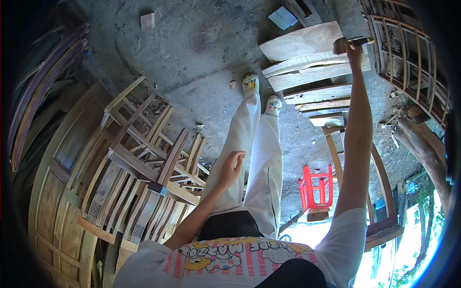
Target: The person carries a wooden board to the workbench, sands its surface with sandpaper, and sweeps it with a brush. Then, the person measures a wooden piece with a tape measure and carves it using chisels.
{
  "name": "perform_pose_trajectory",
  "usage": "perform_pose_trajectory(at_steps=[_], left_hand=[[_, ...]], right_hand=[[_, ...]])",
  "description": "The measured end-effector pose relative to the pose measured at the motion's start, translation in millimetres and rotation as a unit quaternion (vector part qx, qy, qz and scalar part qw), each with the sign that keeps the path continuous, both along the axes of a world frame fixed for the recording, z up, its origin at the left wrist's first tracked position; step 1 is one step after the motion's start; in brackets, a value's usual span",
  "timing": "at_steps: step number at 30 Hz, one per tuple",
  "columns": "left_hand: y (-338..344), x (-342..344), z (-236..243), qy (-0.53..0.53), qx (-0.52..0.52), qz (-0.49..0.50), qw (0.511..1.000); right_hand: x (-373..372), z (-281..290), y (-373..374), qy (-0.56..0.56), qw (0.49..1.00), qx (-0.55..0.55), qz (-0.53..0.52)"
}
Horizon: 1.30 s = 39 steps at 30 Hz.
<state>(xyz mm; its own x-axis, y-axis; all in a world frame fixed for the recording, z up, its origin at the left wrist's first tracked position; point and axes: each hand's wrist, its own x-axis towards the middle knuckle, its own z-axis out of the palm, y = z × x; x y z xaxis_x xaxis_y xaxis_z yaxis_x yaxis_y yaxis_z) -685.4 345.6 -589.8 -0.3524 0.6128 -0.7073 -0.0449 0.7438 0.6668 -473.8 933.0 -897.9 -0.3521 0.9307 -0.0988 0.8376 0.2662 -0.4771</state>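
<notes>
Right hand (354, 48) outstretched gripping hammer (346, 43); left hand (232, 165) loose.

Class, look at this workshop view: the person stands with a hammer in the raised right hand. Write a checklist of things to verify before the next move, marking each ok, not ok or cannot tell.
1. Right hand has a closed grip on the wooden-handled hammer: ok.
2. Left hand free, resting by the thigh: ok.
3. Both feet flat on the grey concrete floor: ok.
4. Stacked pale wooden planks lying stable: cannot tell.
5. Red plastic stool away from the feet: ok.
</notes>
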Motion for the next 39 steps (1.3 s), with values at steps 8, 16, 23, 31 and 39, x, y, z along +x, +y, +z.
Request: perform_pose_trajectory(at_steps=[8, 16, 23, 31, 39], left_hand=[[-1, -4, -2, 0.011, -0.01, 0.005, 1.0], [-2, -8, -3, 0.007, -0.007, 0.016, 1.0], [-21, -24, -16, -0.071, -0.01, 0.058, 0.996], [-31, -90, -3, -0.243, -0.075, 0.262, 0.931], [-120, -210, 23, -0.106, -0.185, 0.036, 0.976]], right_hand=[[76, 33, -103, 0.011, 0.997, 0.001, -0.08], [123, 2, -347, -0.165, 0.945, -0.163, -0.23], [16, 83, -481, 0.074, 0.907, -0.233, -0.343], [41, 249, -489, 0.119, 0.912, -0.172, -0.354], [134, 341, -594, 0.052, 0.91, -0.221, -0.347]])
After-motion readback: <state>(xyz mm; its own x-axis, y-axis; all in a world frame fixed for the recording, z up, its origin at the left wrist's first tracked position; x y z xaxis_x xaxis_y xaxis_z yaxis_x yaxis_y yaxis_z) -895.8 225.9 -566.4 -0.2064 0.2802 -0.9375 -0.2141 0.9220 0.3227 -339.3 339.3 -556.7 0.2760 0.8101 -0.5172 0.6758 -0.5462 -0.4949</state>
